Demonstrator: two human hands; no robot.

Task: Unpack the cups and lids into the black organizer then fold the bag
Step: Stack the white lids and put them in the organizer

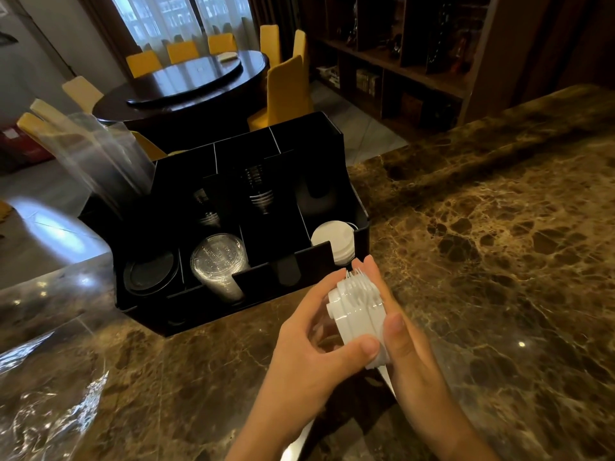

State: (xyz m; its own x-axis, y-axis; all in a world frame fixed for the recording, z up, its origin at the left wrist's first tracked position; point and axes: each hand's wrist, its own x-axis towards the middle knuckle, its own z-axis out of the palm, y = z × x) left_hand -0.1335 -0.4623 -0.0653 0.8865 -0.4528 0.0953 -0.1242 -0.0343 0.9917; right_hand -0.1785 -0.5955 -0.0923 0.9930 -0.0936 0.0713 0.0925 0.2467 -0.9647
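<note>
Seen from above, a brown marble counter [482, 227]. At the near left edge, crumpled clear plastic bag [50, 387] lying flat on the stone. Farther back on the left, a tall clear plastic sleeve [96, 154] leaning up beside a black organizer [316, 257] with several compartments. In its near left compartment, a stack of black lids [149, 274]; just right of that, a stack of clear lids [218, 257] tilted on edge; behind these, stacked clear cups [258, 191] lying in the middle compartment; in the near right compartment, white lids [332, 239] standing on edge. Just near of the organizer's right corner, held above the counter, a stack of white lids [357, 317] gripped between both hands. Left hand [309, 331] curled around the stack's left side, thumb pressed against the near face. Right hand [402, 331] cupped along the right side, fingers pressed together along the stack, thumb on the rim. Far behind, a dark round dining table [186, 81] ringed by yellow chairs [286, 84], and wooden shelves [399, 61] at the far right.
</note>
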